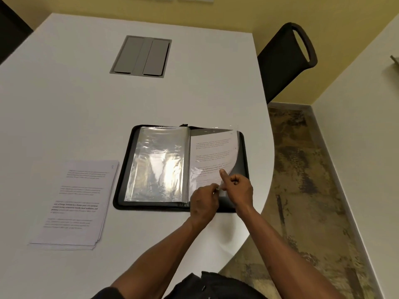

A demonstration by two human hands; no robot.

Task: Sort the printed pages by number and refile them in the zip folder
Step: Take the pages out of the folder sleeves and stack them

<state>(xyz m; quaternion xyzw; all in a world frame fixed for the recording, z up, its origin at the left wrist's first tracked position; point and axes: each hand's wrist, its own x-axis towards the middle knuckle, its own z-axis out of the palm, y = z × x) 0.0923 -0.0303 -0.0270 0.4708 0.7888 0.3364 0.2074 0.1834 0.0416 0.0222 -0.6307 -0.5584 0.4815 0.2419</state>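
A black zip folder (243, 167) lies open and flat on the white counter (86, 104), near the counter's curved edge. Its left half carries a thick wad of clear plastic sleeves (159, 167), shiny and without paper showing through. On the folder's right half a printed page (212, 152) sits partly inside a clear sleeve, its outer edge curling up off the folder's black cover.

Both hands meet at the lower end of that page. The left hand (204, 202) has its fingers curled together and pinches the bottom edge of the page or its sleeve; which of the two cannot be told. The right hand (239, 187) is just beside it, touching it, fingers curled in and thumb raised against the page's lower corner, gripping the plastic there.

Left of the folder, apart from it, a stack of printed pages (75, 203) lies face up on the counter, the sheets slightly fanned at the near corner. The print is too blurred to read any number.

Beyond the folder, a grey hatch (141, 56) with two flaps is set flush into the counter. Right of the folder, past the counter's edge, stands a black chair (282, 59).
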